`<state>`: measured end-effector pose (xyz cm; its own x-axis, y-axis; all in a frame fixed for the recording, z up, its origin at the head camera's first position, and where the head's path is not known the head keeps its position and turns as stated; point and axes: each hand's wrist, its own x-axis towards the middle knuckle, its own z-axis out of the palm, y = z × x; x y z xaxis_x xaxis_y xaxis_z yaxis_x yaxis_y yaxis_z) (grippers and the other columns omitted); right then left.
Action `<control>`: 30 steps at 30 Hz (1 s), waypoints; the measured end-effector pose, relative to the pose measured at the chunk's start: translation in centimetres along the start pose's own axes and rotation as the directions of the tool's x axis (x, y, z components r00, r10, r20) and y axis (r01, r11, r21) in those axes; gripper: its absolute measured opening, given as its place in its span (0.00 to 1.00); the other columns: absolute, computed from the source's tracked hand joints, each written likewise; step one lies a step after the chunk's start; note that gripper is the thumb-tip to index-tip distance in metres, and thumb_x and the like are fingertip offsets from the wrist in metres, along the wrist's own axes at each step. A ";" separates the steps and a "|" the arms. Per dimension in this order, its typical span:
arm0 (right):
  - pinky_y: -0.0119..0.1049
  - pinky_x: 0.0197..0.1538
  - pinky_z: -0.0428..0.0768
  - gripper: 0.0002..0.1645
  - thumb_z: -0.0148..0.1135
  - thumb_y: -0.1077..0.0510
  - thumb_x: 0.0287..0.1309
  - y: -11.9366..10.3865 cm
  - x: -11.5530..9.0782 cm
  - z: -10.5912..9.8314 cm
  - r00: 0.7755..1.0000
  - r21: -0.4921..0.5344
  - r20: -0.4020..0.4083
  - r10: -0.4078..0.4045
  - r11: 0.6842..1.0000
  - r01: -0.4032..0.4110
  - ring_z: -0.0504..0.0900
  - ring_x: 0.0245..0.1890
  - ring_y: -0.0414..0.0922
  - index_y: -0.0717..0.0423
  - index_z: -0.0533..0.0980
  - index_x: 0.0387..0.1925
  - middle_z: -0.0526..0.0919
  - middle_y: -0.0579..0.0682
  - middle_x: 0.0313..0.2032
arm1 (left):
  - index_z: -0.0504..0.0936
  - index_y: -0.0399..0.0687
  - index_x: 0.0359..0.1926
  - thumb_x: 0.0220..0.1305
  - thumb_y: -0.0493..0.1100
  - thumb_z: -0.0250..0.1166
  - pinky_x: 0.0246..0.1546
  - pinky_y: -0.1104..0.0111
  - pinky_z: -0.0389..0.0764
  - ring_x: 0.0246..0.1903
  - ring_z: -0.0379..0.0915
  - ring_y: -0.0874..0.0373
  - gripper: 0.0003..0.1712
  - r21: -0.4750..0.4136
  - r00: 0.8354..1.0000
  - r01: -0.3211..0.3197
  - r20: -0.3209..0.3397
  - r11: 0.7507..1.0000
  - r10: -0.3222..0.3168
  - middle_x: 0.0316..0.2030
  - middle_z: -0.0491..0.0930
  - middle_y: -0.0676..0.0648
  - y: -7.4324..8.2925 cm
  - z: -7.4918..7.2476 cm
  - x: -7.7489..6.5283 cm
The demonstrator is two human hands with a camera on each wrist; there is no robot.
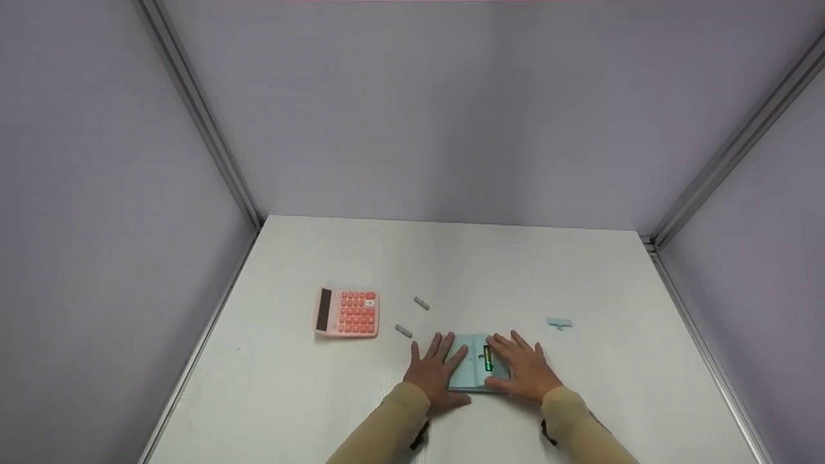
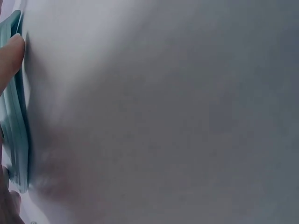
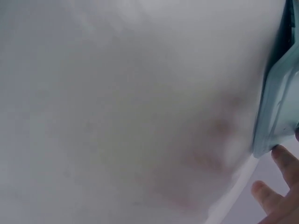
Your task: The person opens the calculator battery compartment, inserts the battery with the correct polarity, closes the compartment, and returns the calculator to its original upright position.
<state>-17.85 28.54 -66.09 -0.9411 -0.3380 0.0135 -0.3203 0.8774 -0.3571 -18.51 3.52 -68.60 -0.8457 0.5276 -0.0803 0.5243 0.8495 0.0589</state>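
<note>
A light blue device (image 1: pixel 462 374), which looks like a calculator with its back upward, lies on the table. A green battery (image 1: pixel 488 358) shows in its uncovered slot. My left hand (image 1: pixel 433 376) rests with fingers spread along the left edge of the casing. On the right side, my right hand (image 1: pixel 525 372) lies over the edge, fingers extended and thumb near the front corner. The left wrist view shows a fingertip (image 2: pixel 17 45) against the side of the casing (image 2: pixel 16 135). In the right wrist view, fingers (image 3: pixel 286 161) touch a corner of the casing (image 3: pixel 275 107).
A pink calculator (image 1: pixel 348 313) lies face up to the left. Between it and the hands are two small grey sticks (image 1: pixel 421 303), like batteries. A small light blue cover (image 1: pixel 559 322) lies to the right. Pale panels (image 1: pixel 380 116) stand around the white table (image 1: pixel 309 406).
</note>
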 end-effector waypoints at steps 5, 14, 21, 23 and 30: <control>0.76 0.61 0.50 0.54 0.56 0.20 0.45 0.0 0.0 0.0 1.000 -0.013 -0.002 0.011 1.000 -0.011 0.52 0.72 0.55 0.38 0.62 0.71 0.63 0.43 0.70 | 0.38 0.73 0.75 0.45 0.89 0.40 0.66 0.38 0.49 0.74 0.32 0.50 0.60 0.011 1.000 -0.008 -0.019 1.000 0.009 0.76 0.36 0.51 -0.1 0.8 0.2; 0.77 0.60 0.51 0.55 0.56 0.20 0.45 -0.1 -0.1 -0.2 1.000 -0.033 0.001 0.006 0.999 -0.006 0.51 0.72 0.56 0.38 0.61 0.71 0.62 0.47 0.71 | 0.37 0.72 0.75 0.46 0.88 0.40 0.66 0.37 0.49 0.74 0.33 0.49 0.59 -0.004 0.999 -0.012 -0.033 1.000 0.012 0.76 0.36 0.51 -0.1 0.9 0.1; 0.76 0.61 0.48 0.55 0.55 0.20 0.47 0.7 -0.2 -0.9 1.000 -0.039 -0.019 -0.001 0.999 0.000 0.50 0.73 0.57 0.38 0.58 0.73 0.58 0.47 0.72 | 0.35 0.72 0.75 0.46 0.88 0.38 0.66 0.37 0.49 0.74 0.31 0.50 0.59 0.017 1.000 -0.003 -0.015 1.000 0.003 0.76 0.34 0.51 0.0 0.8 0.2; 0.76 0.61 0.48 0.54 0.56 0.22 0.48 1.2 -0.3 -1.2 0.999 -0.046 -0.041 -0.004 0.999 0.002 0.50 0.72 0.57 0.39 0.58 0.73 0.58 0.48 0.72 | 0.35 0.72 0.75 0.46 0.88 0.37 0.66 0.37 0.49 0.74 0.31 0.50 0.59 0.023 1.000 -0.006 -0.012 1.000 0.006 0.76 0.34 0.51 0.0 0.7 0.2; 0.76 0.61 0.47 0.50 0.59 0.27 0.52 3.5 -0.2 -2.2 0.994 -0.030 -0.097 0.053 0.998 -0.056 0.51 0.72 0.58 0.39 0.58 0.72 0.59 0.49 0.72 | 0.37 0.71 0.76 0.47 0.87 0.40 0.65 0.35 0.48 0.74 0.31 0.49 0.59 0.011 1.000 -0.021 0.012 1.000 0.020 0.76 0.34 0.50 0.0 0.4 0.0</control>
<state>-19.02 32.46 -65.34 -0.9628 -0.2565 0.0852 -0.2702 0.9048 -0.3290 -18.52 3.49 -68.97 -0.8336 0.5449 -0.0906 0.5427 0.8385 0.0492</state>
